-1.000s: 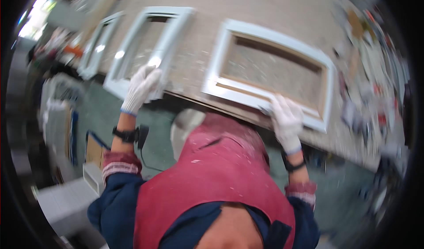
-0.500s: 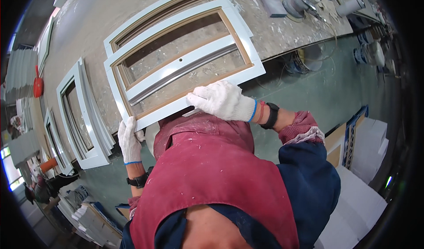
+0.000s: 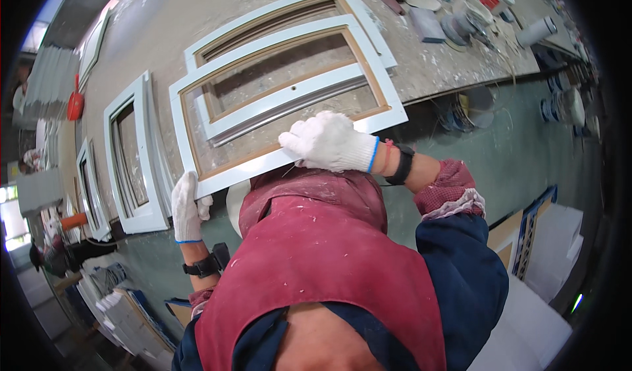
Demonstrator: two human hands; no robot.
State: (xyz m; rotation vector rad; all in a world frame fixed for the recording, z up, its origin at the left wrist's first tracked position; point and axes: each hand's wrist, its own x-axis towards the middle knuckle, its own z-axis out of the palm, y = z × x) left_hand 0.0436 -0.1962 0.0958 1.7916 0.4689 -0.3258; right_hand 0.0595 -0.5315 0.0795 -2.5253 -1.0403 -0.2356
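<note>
My left hand [image 3: 188, 206], in a white knitted glove, is closed round the near left corner of a white frame [image 3: 243, 172] with a tan inner edge. The thumb's side of that grip is partly hidden. Farther along the same near rail, my right hand [image 3: 329, 140], gloved alike, lies with its fingers curled over the rail; what is under its palm is hidden. The frame is tilted up at my lap and overlaps a second white frame [image 3: 253, 109] behind it on the workbench. Through the front frame's opening, the second one's near rail shows, with a small dark hole.
Several white frames [image 3: 141, 223] lean together at the left bench edge, near a red dustpan-like thing [image 3: 76, 104]. At the back right sit a grey block [image 3: 426, 25], a round grey tool [image 3: 456, 27] and a pale cylinder [image 3: 536, 32]. Buckets [image 3: 477, 107] stand beneath the bench.
The front frame has shifted slightly right and toward me, exposing more of the second frame inside its opening. Both hands keep their places on it. The whole view has also turned a little.
</note>
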